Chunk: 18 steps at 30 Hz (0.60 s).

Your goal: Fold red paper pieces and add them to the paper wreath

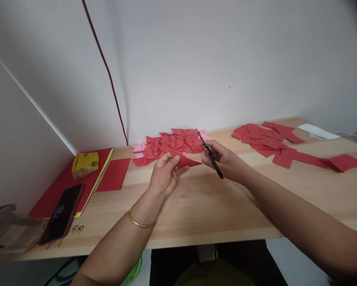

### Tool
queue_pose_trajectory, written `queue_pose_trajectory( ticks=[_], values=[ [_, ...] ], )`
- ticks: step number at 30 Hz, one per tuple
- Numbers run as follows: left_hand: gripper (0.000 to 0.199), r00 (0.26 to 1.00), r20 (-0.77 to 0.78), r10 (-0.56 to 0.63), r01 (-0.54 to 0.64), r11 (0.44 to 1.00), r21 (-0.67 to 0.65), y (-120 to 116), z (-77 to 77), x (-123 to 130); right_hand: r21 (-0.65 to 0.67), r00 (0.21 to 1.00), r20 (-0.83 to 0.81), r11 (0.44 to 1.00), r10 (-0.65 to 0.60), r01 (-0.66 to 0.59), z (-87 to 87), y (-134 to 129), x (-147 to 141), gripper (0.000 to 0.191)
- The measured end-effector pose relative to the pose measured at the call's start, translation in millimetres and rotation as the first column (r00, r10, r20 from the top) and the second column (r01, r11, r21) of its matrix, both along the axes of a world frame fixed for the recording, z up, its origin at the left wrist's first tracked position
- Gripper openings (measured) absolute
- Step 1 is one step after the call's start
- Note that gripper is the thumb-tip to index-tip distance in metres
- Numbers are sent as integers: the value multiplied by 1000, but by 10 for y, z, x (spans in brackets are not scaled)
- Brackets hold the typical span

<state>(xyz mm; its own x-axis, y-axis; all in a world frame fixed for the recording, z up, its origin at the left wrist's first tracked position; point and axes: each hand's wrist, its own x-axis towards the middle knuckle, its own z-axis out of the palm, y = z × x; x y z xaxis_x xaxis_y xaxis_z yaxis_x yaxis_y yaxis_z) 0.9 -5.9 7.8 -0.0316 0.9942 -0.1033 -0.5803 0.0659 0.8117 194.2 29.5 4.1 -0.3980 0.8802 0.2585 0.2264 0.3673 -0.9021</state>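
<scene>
Between the thumb and fingers of my left hand [165, 172] is a folded piece of red paper [188, 161], its pointed end toward the right. My right hand [221, 158] is closed around a pair of black scissors [213, 161], blades angled up and to the left, a little right of the paper's tip. The blades look closed together, and fingers hide part of the handles. Behind both hands lies a pile of folded red paper pieces [157, 146], with pink folded pieces [139, 147] showing at its edges.
Flat red paper squares [264, 139] spread over the table's right side, near a white strip [318, 131]. At left are a red sheet [114, 174], a red folder [51, 198] bearing a yellow packet [85, 164], and a phone [62, 214]. A wall borders the back.
</scene>
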Motion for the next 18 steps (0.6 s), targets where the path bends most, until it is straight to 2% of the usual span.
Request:
queue_pose_trajectory(
  ticks=[3,6,11,18],
  values=[
    [25,999,-17,-27,27,1000,6,-26,21,2,87,973,225,994,50,-72,27,17,85,36],
    [26,998,-27,-56,57,998,29,-47,33,5,103,933,334,979,133,-177,57,-11,100,37],
    [25,993,-53,-104,106,993,53,-66,32,13,125,906,357,950,226,-286,107,-73,47,39],
    [26,987,-96,-128,134,988,70,-63,7,28,98,918,320,956,233,-277,118,-105,20,38]
  ],
)
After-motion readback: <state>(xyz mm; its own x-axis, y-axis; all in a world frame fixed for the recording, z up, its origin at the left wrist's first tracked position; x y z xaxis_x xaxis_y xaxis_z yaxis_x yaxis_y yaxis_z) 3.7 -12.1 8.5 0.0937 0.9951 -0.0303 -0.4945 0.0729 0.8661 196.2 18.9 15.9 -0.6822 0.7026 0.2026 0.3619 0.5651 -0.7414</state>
